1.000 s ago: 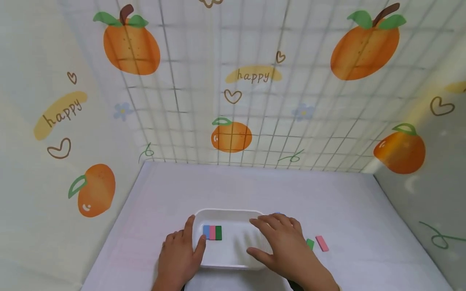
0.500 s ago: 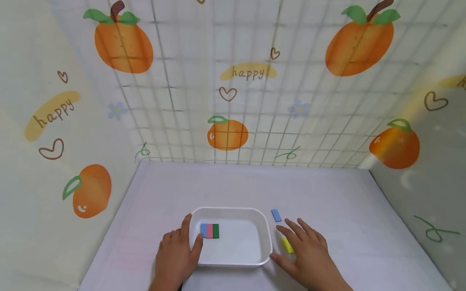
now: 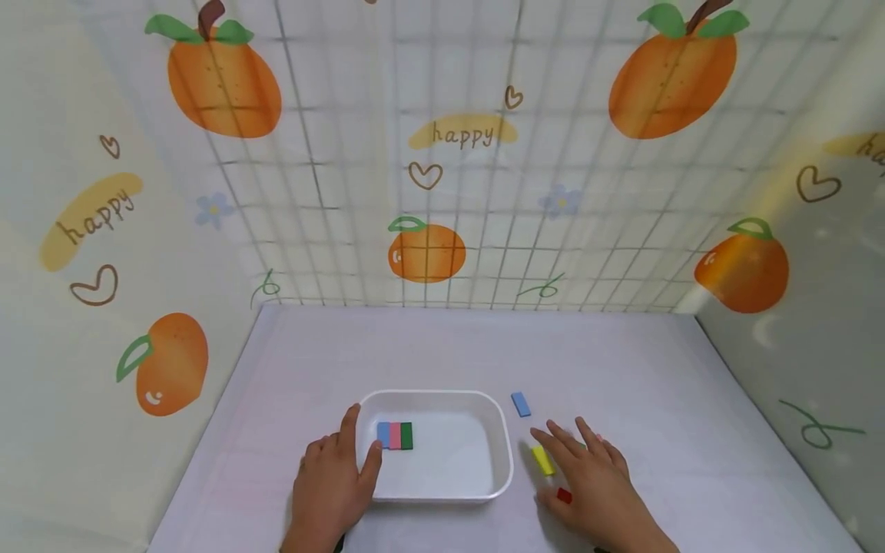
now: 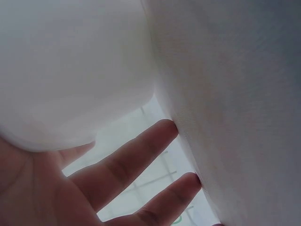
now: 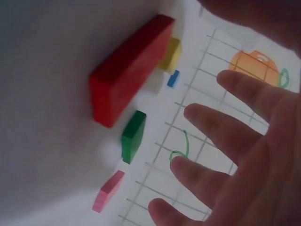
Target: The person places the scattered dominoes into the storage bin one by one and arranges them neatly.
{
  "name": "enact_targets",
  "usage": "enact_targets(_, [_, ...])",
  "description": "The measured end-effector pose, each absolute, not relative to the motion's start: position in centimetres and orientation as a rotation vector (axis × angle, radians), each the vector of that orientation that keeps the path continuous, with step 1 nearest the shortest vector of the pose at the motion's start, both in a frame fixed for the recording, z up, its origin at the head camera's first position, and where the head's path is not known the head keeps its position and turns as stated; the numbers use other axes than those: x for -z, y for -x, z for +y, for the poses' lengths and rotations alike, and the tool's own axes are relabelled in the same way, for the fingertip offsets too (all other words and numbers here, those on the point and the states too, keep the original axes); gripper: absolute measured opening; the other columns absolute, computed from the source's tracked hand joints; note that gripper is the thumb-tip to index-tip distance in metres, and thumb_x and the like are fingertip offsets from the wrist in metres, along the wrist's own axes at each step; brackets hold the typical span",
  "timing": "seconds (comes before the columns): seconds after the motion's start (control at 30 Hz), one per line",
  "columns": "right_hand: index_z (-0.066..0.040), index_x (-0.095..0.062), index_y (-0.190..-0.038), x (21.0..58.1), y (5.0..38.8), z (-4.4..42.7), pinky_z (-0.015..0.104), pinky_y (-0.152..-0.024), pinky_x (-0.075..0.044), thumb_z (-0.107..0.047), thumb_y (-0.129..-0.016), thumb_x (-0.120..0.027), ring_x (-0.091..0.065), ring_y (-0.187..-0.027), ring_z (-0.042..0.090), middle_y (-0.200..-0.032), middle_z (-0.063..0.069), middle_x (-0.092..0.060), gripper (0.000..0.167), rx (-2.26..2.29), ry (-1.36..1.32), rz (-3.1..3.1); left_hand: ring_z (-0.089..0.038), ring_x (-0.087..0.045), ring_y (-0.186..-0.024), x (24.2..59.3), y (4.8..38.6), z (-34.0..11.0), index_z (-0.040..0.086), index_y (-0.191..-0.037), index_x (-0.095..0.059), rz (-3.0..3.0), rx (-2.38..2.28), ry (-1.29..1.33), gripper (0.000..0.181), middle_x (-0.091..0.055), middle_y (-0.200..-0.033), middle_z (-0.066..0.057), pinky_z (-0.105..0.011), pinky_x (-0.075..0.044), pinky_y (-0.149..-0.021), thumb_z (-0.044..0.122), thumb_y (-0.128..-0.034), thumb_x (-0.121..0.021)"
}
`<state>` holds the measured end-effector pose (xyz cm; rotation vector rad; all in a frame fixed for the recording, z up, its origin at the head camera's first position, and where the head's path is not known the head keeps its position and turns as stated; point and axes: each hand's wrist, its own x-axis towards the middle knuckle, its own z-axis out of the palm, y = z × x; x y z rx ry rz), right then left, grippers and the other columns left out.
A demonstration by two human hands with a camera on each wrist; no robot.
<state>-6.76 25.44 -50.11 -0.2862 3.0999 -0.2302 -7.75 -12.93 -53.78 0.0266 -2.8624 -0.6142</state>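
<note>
A white tray (image 3: 456,461) holds a blue block (image 3: 383,435), a pink block (image 3: 395,435) and a dark green block (image 3: 406,435) side by side near its left end. My left hand (image 3: 333,480) rests on the tray's left side, thumb over the rim, fingers straight. My right hand (image 3: 600,484) hovers right of the tray with spread fingers, holding nothing, above a red block (image 3: 564,496) that it partly hides. In the right wrist view the red block (image 5: 129,73) lies nearest, with green (image 5: 134,136), pink (image 5: 108,191), yellow (image 5: 171,55) and blue (image 5: 173,78) blocks beyond.
A yellow block (image 3: 542,461) lies between the tray and my right hand, and a blue block (image 3: 521,404) lies behind it. The white tabletop (image 3: 332,346) ends at a patterned curtain (image 3: 359,253) at the back and sides.
My right hand has moved from over the tray's right end to the blocks on the right. My left hand has stayed at the tray's left side. The view has shifted slightly.
</note>
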Motion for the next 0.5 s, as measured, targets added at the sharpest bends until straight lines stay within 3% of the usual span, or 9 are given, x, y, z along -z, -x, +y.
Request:
enact_targets(0.17, [-0.034, -0.057, -0.151, 50.58, 6.95, 25.47, 0.083, -0.108, -0.023, -0.038, -0.081, -0.089, -0.029, -0.151, 0.052, -0.153, 0.000, -0.058, 0.076, 0.245, 0.291, 3.059, -0.045, -0.062, -0.113, 53.64, 7.70, -12.92, 0.021, -0.163, -0.038, -2.863, 0.619, -0.037, 0.071, -0.072, -0.117, -0.018, -0.062, -0.049, -0.096, 0.059, -0.1039, -0.053])
enact_targets(0.27, [-0.034, -0.059, -0.149, 50.87, 7.14, 25.55, 0.083, -0.108, -0.023, -0.035, -0.082, -0.089, -0.034, -0.149, 0.050, -0.140, -0.006, -0.067, 0.073, 0.257, 0.269, 3.039, -0.045, -0.063, -0.113, 53.60, 7.69, -12.96, 0.021, -0.163, -0.038, -2.870, 0.618, -0.044, 0.072, -0.072, -0.117, -0.017, -0.061, -0.049, -0.096, 0.059, -0.1035, -0.053])
enact_targets(0.4, [-0.034, -0.060, -0.148, 51.03, 7.30, 25.63, 0.082, -0.107, -0.025, -0.032, -0.082, -0.089, -0.042, -0.144, 0.049, -0.124, -0.008, -0.074, 0.072, 0.256, 0.254, 3.031, -0.044, -0.063, -0.112, 53.64, 7.67, -13.01, 0.021, -0.162, -0.039, -2.869, 0.615, -0.041, 0.071, -0.072, -0.116, -0.017, -0.061, -0.049, -0.096, 0.058, -0.1035, -0.054])
enact_targets(0.5, [-0.034, -0.058, -0.150, 51.01, 7.36, 25.68, 0.081, -0.106, -0.028, -0.029, -0.082, -0.090, -0.046, -0.141, 0.048, -0.123, -0.007, -0.074, 0.075, 0.247, 0.257, 3.043, -0.044, -0.063, -0.112, 53.69, 7.72, -13.03, 0.021, -0.162, -0.039, -2.860, 0.617, -0.036, 0.071, -0.072, -0.116, -0.017, -0.062, -0.049, -0.096, 0.058, -0.1039, -0.054])
